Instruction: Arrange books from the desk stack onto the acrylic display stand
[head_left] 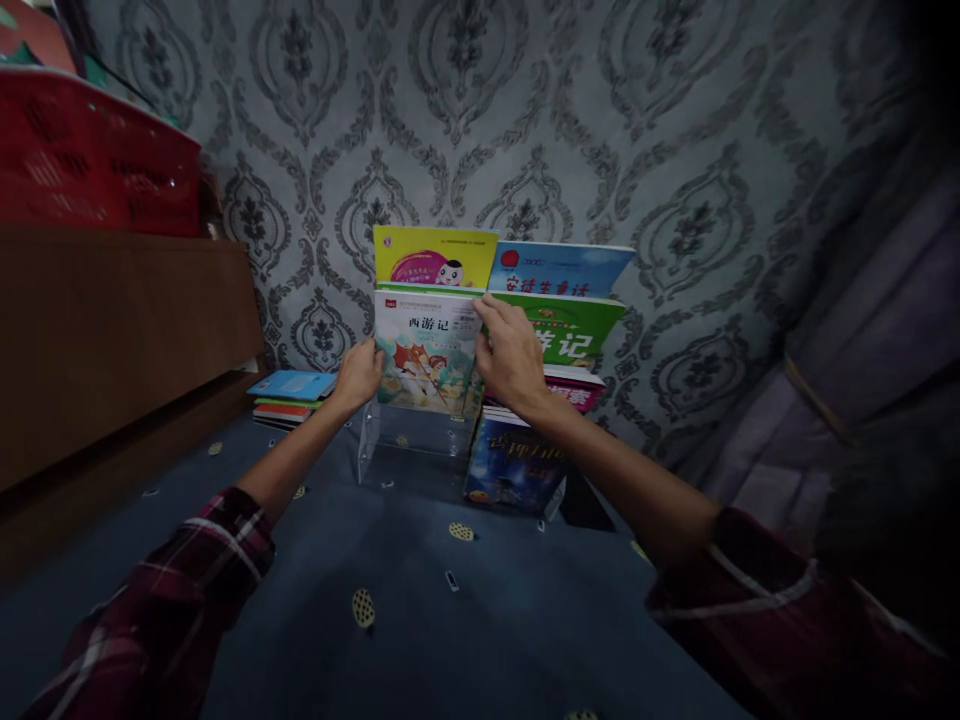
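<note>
A picture-covered book [424, 355] with a pale cover stands upright at a clear plastic book rack [412, 465]. My left hand [360, 373] is closed on its left edge, thumb toward the front. On the opposite side, my right hand [512, 350] grips the upper right edge. Behind it rises a yellow book [435, 255]. To the right, the rack's other column holds a blue book [566, 265], a green book [581, 325], a pink-covered book [577, 393] and a dark blue book [514, 460] in front. My right forearm partly covers these.
A small stack of books [292, 385] lies left of the rack. Farther left is a brown wooden cabinet [127, 340] with a red plastic basket [97, 150] on top. Patterned wallpaper [465, 120] backs the blue cloth surface [405, 620]. A curtain [847, 370] hangs at right.
</note>
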